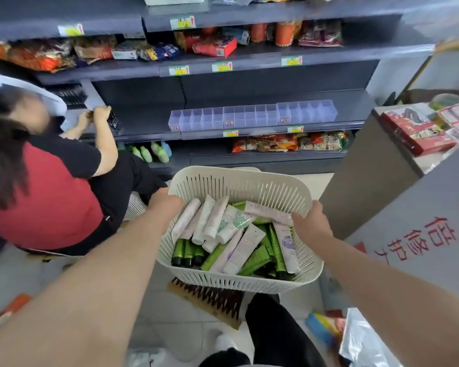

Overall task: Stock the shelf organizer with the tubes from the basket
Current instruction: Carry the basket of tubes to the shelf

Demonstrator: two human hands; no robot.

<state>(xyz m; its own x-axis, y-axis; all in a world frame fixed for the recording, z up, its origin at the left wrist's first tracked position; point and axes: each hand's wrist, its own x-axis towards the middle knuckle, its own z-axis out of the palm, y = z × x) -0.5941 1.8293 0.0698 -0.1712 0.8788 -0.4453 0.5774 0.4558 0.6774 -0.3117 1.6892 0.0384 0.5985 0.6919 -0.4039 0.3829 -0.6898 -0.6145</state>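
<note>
A cream slotted basket [239, 184] hangs in front of me, filled with several tubes: white and pale pink ones [210, 218] and green ones with dark caps [274, 245]. My left hand [167, 205] grips the basket's left rim. On the right rim my right hand [312, 223] holds on, fingers curled over the edge. The clear shelf organizer [252, 116], a row of empty compartments, stands on the grey shelf beyond the basket.
A person in a red and black top [53, 197] crouches at the left, hands at the shelf. Snack packs [289, 143] fill other shelves. A grey counter [368, 165] with red boxes stands at the right. A brush [210, 298] lies on the floor.
</note>
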